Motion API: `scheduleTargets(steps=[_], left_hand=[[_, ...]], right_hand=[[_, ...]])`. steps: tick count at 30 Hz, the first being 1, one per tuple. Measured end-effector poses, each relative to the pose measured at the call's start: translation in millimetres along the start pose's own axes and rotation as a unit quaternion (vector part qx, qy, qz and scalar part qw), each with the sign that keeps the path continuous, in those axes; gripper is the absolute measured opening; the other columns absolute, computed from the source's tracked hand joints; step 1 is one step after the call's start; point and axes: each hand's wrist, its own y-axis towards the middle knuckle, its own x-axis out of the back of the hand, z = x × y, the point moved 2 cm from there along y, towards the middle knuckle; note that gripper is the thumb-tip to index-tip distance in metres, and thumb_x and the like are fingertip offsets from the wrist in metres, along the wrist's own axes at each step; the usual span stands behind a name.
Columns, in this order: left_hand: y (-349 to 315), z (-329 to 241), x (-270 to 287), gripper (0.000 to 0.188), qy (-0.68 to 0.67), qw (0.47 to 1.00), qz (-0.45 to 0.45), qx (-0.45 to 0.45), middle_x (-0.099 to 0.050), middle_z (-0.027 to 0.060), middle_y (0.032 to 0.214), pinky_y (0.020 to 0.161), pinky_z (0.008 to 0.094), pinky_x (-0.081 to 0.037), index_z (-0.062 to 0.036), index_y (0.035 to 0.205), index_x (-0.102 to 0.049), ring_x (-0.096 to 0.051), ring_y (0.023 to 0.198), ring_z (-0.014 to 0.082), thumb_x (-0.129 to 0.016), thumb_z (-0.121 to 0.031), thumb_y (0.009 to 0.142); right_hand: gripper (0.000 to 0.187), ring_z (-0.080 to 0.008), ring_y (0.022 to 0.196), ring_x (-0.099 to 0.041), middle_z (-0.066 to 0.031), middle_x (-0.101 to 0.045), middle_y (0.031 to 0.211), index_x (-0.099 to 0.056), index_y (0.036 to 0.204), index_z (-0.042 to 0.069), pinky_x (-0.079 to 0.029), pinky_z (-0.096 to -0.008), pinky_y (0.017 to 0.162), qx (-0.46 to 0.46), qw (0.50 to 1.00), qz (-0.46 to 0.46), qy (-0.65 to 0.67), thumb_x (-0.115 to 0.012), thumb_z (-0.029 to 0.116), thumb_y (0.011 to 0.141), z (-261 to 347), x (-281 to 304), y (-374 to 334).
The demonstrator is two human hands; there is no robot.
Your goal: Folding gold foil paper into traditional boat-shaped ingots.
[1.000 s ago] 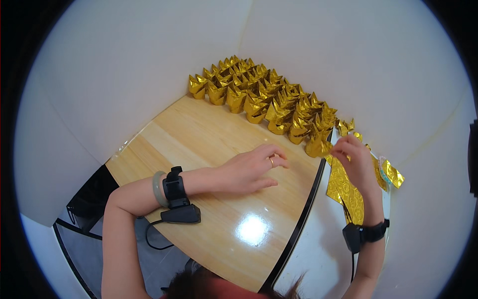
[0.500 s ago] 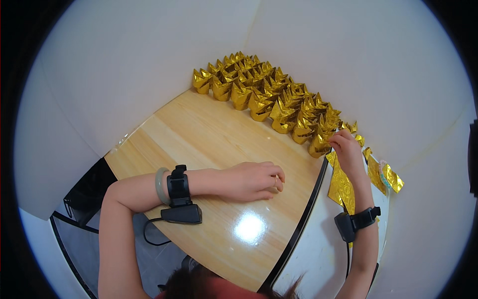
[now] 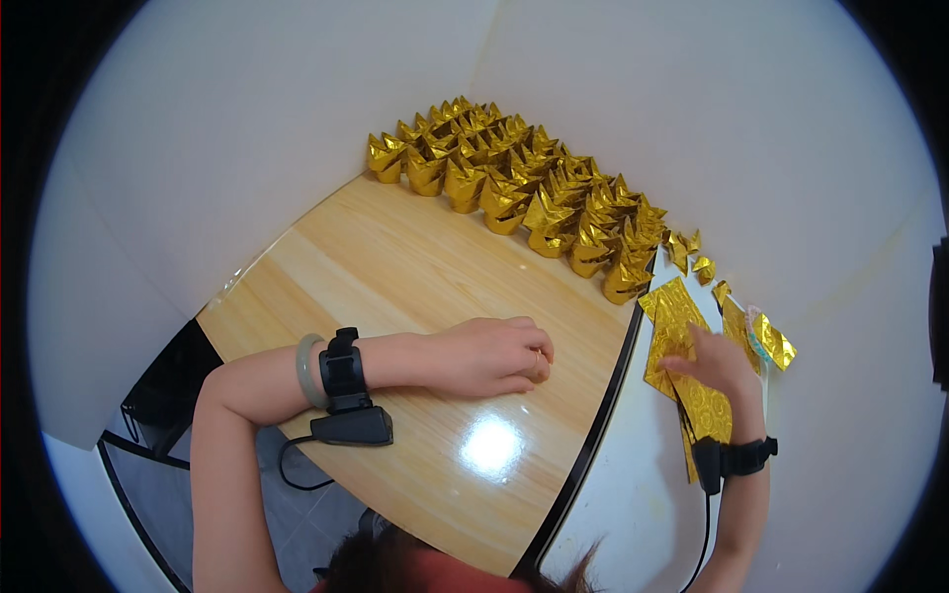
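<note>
My left hand rests on the wooden tabletop, fingers loosely curled in, a ring on one of them. Nothing shows in it. On the right, my right hand is over a stack of gold foil paper sheets, thumb and forefinger apart. Its other fingers are partly hidden, and I see nothing held. Beyond both hands stand rows of folded gold paper ingots, packed close together with pointed tips up. The nearest ingot of the right-hand row stands by the table's dark edge.
Pale walls meet behind the ingots. Small gold pieces and a further foil sheet lie on the white surface to the right. Black wrist devices with cables sit on both wrists. A black bag-like object is at the left.
My right hand has left the nearest ingot of the right-hand row and moved toward me onto the foil sheets, its pinched fingers now spread. My left hand stays put.
</note>
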Motion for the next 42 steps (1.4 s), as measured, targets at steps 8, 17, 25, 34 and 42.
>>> scheduleTargets(steps=[8, 17, 25, 34, 42], left_hand=[[2.7, -1.2, -0.4, 0.014, -0.001, 1.000, 0.004, -0.009, -0.057, 0.0060, 0.108, 0.087, 0.0343, -0.045, -0.0063, 0.094, -0.063, -0.051, 0.105, 0.0245, -0.061, -0.018, 0.086], [1.9, -0.2, -0.7, 0.014, 0.012, 1.000, 0.004, -0.015, -0.057, 0.0061, 0.108, 0.086, 0.0342, -0.046, -0.0066, 0.093, -0.064, -0.052, 0.104, 0.0246, -0.061, -0.018, 0.086], [0.8, -0.3, 0.2, 0.014, 0.021, 1.000, 0.008, -0.001, -0.056, 0.0052, 0.110, 0.087, 0.0342, -0.046, -0.0076, 0.094, -0.064, -0.052, 0.105, 0.0244, -0.061, -0.018, 0.086], [0.5, -0.7, 1.7, 0.015, 0.023, 1.000, 0.016, -0.003, -0.055, 0.0066, 0.111, 0.088, 0.0344, -0.046, -0.0068, 0.096, -0.063, -0.051, 0.106, 0.0251, -0.060, -0.018, 0.086], [-1.1, -0.4, 2.0, 0.017, 0.013, 1.000, 0.014, -0.009, -0.055, 0.0071, 0.112, 0.088, 0.0351, -0.045, -0.0062, 0.098, -0.062, -0.050, 0.107, 0.0257, -0.060, -0.018, 0.087]], right_hand=[[0.075, -0.0388, 0.113, -0.053, -0.0254, -0.049, 0.130, -0.040, 0.131, -0.005, -0.044, -0.0405, 0.096, -0.004, 0.995, -0.017, 0.100, -0.060, 0.051, 0.084, -11.5, -43.4, -39.1], [0.073, -0.0370, 0.116, -0.051, -0.0249, -0.054, 0.124, -0.040, 0.132, -0.006, -0.041, -0.0406, 0.097, -0.004, 0.971, -0.106, 0.212, -0.067, 0.040, 0.083, -48.2, -68.1, -58.8], [0.052, -0.0374, 0.095, -0.060, -0.0233, -0.063, 0.103, -0.054, 0.121, -0.003, -0.047, -0.0404, 0.083, -0.131, 0.971, -0.004, 0.199, -0.068, 0.028, 0.082, -31.6, -36.7, -78.4], [0.025, -0.0366, 0.079, -0.063, -0.0215, -0.066, 0.085, -0.063, 0.101, -0.002, -0.049, -0.0419, 0.072, -0.018, 0.976, -0.089, 0.197, -0.063, 0.013, 0.080, -41.7, -38.8, -83.2], [0.021, -0.0381, 0.072, -0.062, -0.0205, -0.064, 0.077, -0.062, 0.097, 0.002, -0.050, -0.0457, 0.066, -0.072, 0.987, -0.142, -0.011, -0.055, 0.003, 0.077, -37.3, -53.4, -82.3]])
